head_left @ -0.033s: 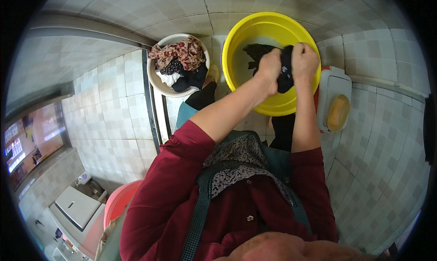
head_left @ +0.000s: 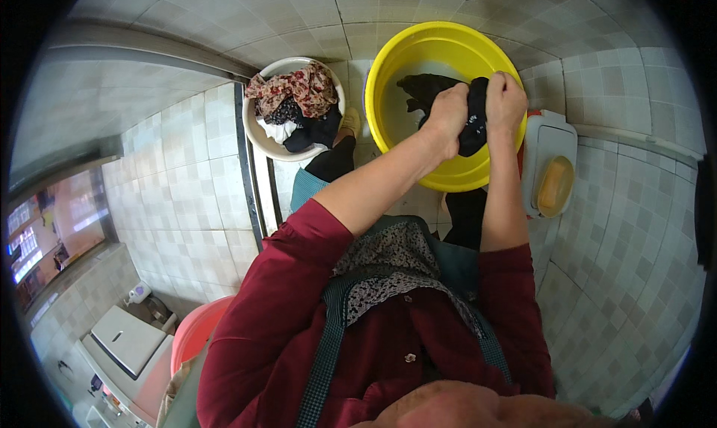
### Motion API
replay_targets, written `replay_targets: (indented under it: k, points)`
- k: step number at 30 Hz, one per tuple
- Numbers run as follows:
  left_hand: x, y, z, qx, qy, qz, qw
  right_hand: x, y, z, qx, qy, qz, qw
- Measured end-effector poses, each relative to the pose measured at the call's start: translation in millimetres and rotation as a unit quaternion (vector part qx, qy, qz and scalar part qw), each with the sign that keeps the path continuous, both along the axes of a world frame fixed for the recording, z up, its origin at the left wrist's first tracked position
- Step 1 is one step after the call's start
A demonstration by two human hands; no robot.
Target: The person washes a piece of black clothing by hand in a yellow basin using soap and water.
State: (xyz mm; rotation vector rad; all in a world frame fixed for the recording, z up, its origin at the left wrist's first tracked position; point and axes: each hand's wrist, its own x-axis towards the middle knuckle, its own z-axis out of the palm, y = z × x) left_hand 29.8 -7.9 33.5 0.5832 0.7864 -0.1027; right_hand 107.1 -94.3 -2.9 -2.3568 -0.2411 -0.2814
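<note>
One wide, round, bright yellow plastic tub (head_left: 437,39) is set on the tiled floor (head_left: 414,202), with cloudy water (head_left: 393,107) held in its bottom. Beside its left rim, a smaller round white plastic basin (head_left: 261,141) is heaped with garments (head_left: 317,129), topped toward its far edge by a red-and-beige floral cloth (head_left: 302,88). In the tub, a limp, very dark cloth (head_left: 427,90) is seen left of centre; whether it is joined to the held piece cannot be told. Over the tub's right half, a bunched black fabric piece (head_left: 476,110) is gripped from both sides, by the curled left hand (head_left: 447,118) and the fisted right hand (head_left: 506,103). Hand-washing, by rubbing or wringing, appears to be in hand. For the next move, a firm two-handed grip seems called for, with drips caught inside the rim.
</note>
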Motion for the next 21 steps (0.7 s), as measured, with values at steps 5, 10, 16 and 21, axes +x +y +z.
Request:
replay_targets:
  k: [5,10,16,21]
  points:
    - [11.3,20.1,-3.2,-0.037,-0.07,0.067,0.995,-20.5,-13.3,28.6,0.151,0.077,0.179,0.969]
    - [12.5,25.2,0.0,0.04,-0.091,0.048,0.994,-30.6,-35.1,46.3,0.067,0.215,0.246,0.943]
    - [1.5,30.4,-19.4,0.624,-0.178,-0.185,0.738,-9.1,-65.9,41.1,0.111,0.095,0.128,0.981]
    - [-0.6,31.6,-10.6,0.738,-0.089,-0.258,0.617,-23.3,-60.2,47.8,0.285,0.103,0.048,0.952]
